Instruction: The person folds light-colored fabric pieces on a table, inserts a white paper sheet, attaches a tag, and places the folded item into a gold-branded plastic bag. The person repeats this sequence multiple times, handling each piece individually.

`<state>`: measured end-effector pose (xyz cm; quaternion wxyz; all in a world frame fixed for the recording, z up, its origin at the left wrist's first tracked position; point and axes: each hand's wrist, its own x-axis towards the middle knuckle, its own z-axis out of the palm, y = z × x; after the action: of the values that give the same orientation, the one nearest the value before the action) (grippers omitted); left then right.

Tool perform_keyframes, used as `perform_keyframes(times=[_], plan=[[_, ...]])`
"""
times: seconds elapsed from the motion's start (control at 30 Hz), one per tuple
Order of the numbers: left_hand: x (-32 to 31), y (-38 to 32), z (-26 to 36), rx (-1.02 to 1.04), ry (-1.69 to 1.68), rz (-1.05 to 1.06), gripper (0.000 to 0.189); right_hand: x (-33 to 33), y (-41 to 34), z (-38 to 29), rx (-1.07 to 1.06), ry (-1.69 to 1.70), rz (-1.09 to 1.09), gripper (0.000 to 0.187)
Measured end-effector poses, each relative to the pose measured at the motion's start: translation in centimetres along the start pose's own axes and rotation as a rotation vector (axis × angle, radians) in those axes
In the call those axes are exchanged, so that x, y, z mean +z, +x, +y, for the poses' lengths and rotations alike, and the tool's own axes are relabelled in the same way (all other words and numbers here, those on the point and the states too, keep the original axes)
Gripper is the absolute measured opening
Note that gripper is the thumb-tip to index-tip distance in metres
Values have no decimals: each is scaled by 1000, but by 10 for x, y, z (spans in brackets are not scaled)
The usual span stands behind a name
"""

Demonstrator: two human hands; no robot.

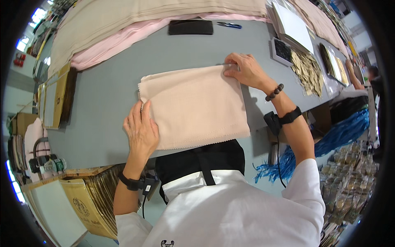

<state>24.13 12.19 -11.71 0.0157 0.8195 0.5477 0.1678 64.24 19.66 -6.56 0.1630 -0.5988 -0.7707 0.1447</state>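
Note:
A folded pale pink cloth (197, 108) with a zigzag-cut edge lies on the grey table (105, 83), its near edge reaching the table's front edge. My left hand (142, 126) rests flat on the cloth's left side, fingers slightly spread and pointing away from me. At the far right corner, my right hand (247, 69) has that corner between thumb and fingers. The undersides of the fingers are hidden.
Beige and pink fabric (172, 9) is spread along the far side. A black phone (190, 27) and blue thread snips (229, 25) lie beyond the cloth. Rightward are a box of black pieces (281, 51) and beige tags (307, 72); golden packages (61, 95) stand left.

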Motion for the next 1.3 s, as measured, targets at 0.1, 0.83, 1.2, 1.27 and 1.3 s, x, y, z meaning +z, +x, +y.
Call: perform_keyframes(times=[0.1, 0.83, 1.2, 1.27, 1.3], plan=[[4, 4, 10, -17, -25, 28, 62, -1, -25, 5, -147, -122, 436, 31], [7, -8, 21, -84, -3, 82, 58, -64, -136, 155, 459, -258, 577, 21], [4, -8, 21, -91, -49, 71, 56, -97, -117, 226, 637, -341, 543, 30], [3, -7, 22, -89, -64, 72, 56, -103, -122, 222, 711, -336, 640, 32], [3, -7, 22, -89, -67, 73, 56, -106, -122, 219, 733, -293, 701, 33]])
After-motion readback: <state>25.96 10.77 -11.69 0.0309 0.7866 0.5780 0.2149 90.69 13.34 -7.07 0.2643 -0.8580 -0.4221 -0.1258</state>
